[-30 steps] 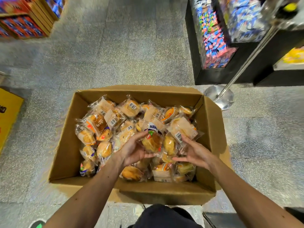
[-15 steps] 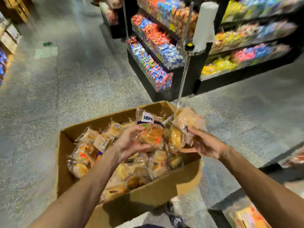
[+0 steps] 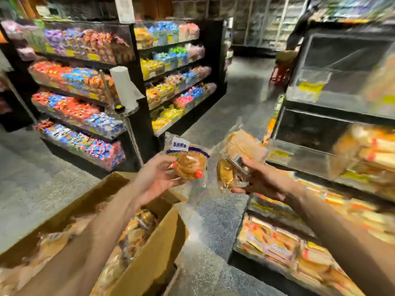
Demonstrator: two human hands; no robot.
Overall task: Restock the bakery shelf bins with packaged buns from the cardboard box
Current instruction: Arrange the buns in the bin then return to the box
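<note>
The left hand [image 3: 154, 180] and right hand [image 3: 264, 181] had fingers [image 3: 167, 160] clamped on packaged buns [image 3: 190, 165]; the shelf bins [image 3: 303, 153] lay rightward, nearer the right hand.

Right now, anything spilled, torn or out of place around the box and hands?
Nothing stands out. The left hand holds one packaged bun, the right hand a few bun packs; none lie on the floor beside the cardboard box. Motion blur hides small tears.

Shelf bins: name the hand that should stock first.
Right, probably. The right hand holds its buns beside the bins; the left hand and its bun hang farther off, near the box.
</note>
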